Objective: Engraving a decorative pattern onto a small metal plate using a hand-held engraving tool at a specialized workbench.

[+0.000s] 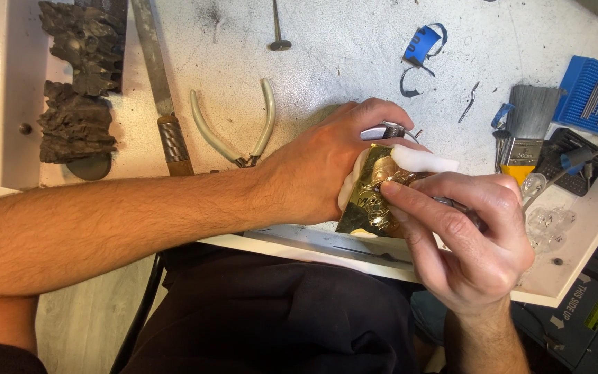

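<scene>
White scuffed worktop, pale floor below, left hand fingers clasping brass plate, right hand fingers pinching engraving tool

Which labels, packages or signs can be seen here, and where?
Dark grey case: below the bench edge, lower right, with white arrow markings and white lettering.
Yellow-green rectangular sticker: on that case's top face.
Blue perforated plastic tray: upper right on the white workbench, holding thin metal tool bits.
No screens show.
</scene>
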